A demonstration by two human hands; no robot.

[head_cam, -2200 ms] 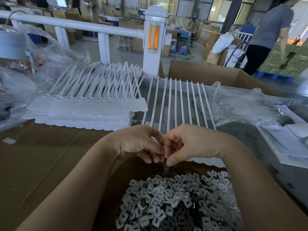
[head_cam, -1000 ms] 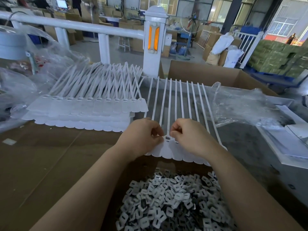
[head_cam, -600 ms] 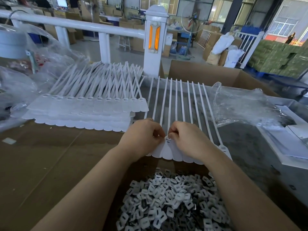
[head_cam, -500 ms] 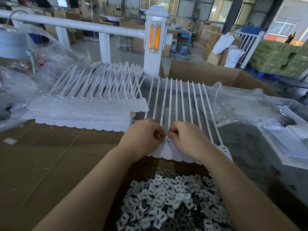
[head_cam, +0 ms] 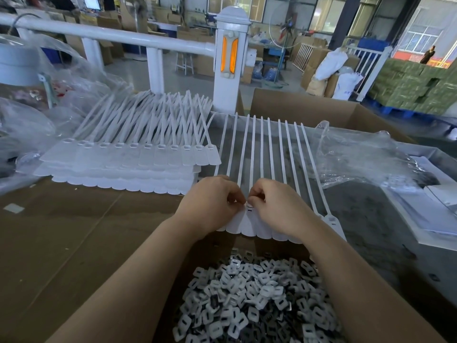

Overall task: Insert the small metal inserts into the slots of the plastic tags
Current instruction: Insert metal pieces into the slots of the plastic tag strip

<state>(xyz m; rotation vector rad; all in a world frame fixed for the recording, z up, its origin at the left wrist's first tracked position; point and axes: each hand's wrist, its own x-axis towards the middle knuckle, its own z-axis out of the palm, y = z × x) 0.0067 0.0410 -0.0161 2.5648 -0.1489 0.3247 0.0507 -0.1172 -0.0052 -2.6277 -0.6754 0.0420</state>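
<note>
Both hands work at frame centre over a joined row of white plastic tags [head_cam: 249, 225] that lies flat on the surface [head_cam: 74, 231]. The left hand [head_cam: 212, 205] has its fingers curled, with thumb and forefinger pinched at the slotted head of one tag. The right hand [head_cam: 277, 206] mirrors it from the 3 o'clock side, fingertips pinched at the same point. The two sets of fingertips meet and hide the spot between them; whether an insert sits there cannot be told. One dark slot shows just below the fingertips.

The row's thin straps [head_cam: 259, 147] run toward 12 o'clock, side by side. The hands cover most tag heads; only the scalloped lower edges and the rightmost head at 3 o'clock are exposed.

A pile of small metal inserts [head_cam: 254, 300] fills a cardboard box [head_cam: 158, 318] at 6 o'clock, between the forearms. The frame edge cuts off its lower part, and the right forearm covers its right side.

A stack of further tag rows [head_cam: 128, 162] lies at 10 o'clock, well apart from the hands. Clear plastic sheeting [head_cam: 358, 157] lies crumpled at 2 o'clock. A white railing post [head_cam: 230, 60] stands at 12 o'clock, with an open carton [head_cam: 309, 107] to its right.
</note>
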